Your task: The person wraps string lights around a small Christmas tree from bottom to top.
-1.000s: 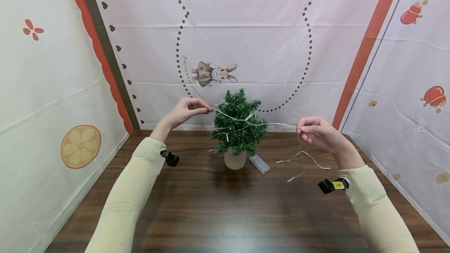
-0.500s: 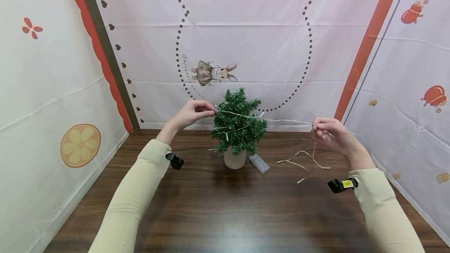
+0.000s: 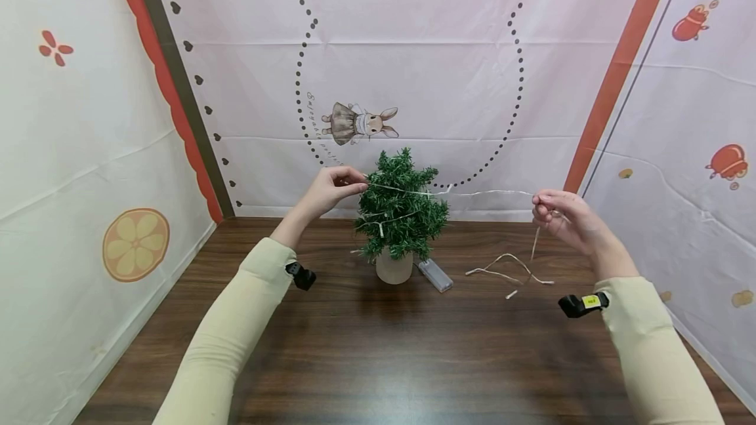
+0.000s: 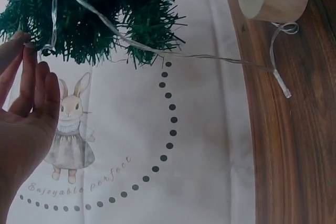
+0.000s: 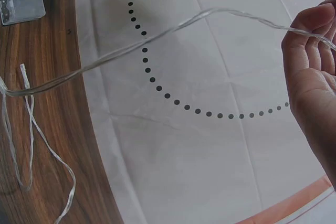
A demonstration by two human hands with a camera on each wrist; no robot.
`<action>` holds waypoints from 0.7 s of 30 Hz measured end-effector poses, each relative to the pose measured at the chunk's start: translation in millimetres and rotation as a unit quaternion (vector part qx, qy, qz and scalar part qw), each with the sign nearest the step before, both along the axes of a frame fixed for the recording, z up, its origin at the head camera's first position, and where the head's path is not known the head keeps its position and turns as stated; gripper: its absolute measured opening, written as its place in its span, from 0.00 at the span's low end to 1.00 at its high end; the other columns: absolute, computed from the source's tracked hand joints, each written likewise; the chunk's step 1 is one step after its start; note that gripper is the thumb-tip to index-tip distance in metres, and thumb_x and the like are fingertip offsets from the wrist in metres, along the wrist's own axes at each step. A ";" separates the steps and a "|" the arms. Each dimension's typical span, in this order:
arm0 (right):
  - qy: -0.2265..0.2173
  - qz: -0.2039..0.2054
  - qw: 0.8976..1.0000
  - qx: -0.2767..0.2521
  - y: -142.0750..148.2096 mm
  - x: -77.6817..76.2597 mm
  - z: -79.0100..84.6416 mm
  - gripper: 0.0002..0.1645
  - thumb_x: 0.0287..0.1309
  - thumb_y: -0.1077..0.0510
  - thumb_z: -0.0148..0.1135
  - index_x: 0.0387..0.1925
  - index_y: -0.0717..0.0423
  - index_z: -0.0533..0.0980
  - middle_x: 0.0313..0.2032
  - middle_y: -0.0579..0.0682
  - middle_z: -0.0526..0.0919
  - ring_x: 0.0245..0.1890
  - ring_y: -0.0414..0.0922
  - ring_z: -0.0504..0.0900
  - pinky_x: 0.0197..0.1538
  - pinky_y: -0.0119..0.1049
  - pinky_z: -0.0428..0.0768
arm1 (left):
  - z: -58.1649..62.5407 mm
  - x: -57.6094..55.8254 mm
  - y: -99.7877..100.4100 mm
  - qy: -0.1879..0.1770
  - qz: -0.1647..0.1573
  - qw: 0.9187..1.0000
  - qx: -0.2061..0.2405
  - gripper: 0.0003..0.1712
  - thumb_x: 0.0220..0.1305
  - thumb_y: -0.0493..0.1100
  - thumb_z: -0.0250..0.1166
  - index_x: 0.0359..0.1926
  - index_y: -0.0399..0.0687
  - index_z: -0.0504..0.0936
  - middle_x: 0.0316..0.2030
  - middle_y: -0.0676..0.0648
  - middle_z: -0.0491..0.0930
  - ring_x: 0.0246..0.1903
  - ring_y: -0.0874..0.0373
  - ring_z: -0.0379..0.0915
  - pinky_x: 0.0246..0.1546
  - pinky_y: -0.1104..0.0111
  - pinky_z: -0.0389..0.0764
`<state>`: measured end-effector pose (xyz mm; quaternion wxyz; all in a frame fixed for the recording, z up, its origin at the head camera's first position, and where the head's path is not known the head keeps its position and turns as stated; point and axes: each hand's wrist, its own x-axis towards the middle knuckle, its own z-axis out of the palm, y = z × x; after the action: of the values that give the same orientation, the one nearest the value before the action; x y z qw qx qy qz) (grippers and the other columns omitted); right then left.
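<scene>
The head view is bright and even, with pale glare on the near tabletop (image 3: pixel 396 382) and a soft shadow below the pot (image 3: pixel 394 269); both wrist views are dimmer (the left one's foliage (image 4: pixel 79 30) goes nearly black in places).

A tree (image 3: pixel 404 205) stands in its pot (image 3: pixel 394 269) on a table (image 3: pixel 384 353) before a backdrop (image 3: pixel 443 84), with a battery case (image 3: pixel 436 275) lying just to the pot's right. A person's left hand (image 3: pixel 333 192) is at the tree's upper left and the right hand (image 3: pixel 567 217) well out to its right; between them a light string (image 3: pixel 493 192) spans the front of the branches, its slack lying on the table right of the case.
</scene>
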<state>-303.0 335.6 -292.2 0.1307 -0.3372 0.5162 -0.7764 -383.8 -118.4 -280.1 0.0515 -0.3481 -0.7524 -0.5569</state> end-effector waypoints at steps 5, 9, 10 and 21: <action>-0.006 -0.003 1.000 0.001 3.5 -2.6 3.2 0.25 0.72 0.69 0.30 0.40 0.65 0.79 0.28 0.48 0.83 0.31 0.39 0.78 0.38 0.29 0.76 | 2.5 6.2 1.9 -0.002 0.015 1.000 -0.014 0.11 0.63 0.36 0.63 0.45 0.33 0.80 0.39 0.43 0.82 0.36 0.50 0.78 0.36 0.71 0.79; -0.001 -0.025 1.000 0.018 5.7 -2.4 4.8 0.26 0.72 0.68 0.31 0.40 0.62 0.80 0.28 0.46 0.82 0.31 0.38 0.78 0.40 0.29 0.76 | 5.8 10.5 3.8 0.001 0.040 0.999 0.003 0.12 0.65 0.37 0.61 0.46 0.32 0.78 0.36 0.44 0.79 0.31 0.63 0.73 0.34 0.72 0.75; 0.002 -0.032 0.999 0.023 6.1 -2.0 5.2 0.26 0.72 0.68 0.31 0.40 0.61 0.80 0.28 0.46 0.81 0.31 0.38 0.77 0.40 0.29 0.76 | 6.8 11.5 5.2 0.003 0.047 0.999 0.013 0.12 0.65 0.37 0.60 0.46 0.32 0.78 0.35 0.45 0.78 0.30 0.64 0.71 0.33 0.72 0.74; -0.008 -0.057 0.998 0.021 7.9 -1.3 12.2 0.22 0.72 0.67 0.36 0.39 0.63 0.80 0.27 0.47 0.81 0.30 0.39 0.77 0.41 0.30 0.77 | 37.5 25.6 41.5 0.068 0.134 0.983 0.107 0.13 0.60 0.48 0.67 0.40 0.44 0.80 0.32 0.50 0.80 0.32 0.56 0.75 0.37 0.71 0.77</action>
<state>-304.3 343.5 -280.0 0.0977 -0.2981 0.5494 -0.7744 -358.2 -76.9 -242.5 0.2140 -0.2736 -0.7228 -0.5974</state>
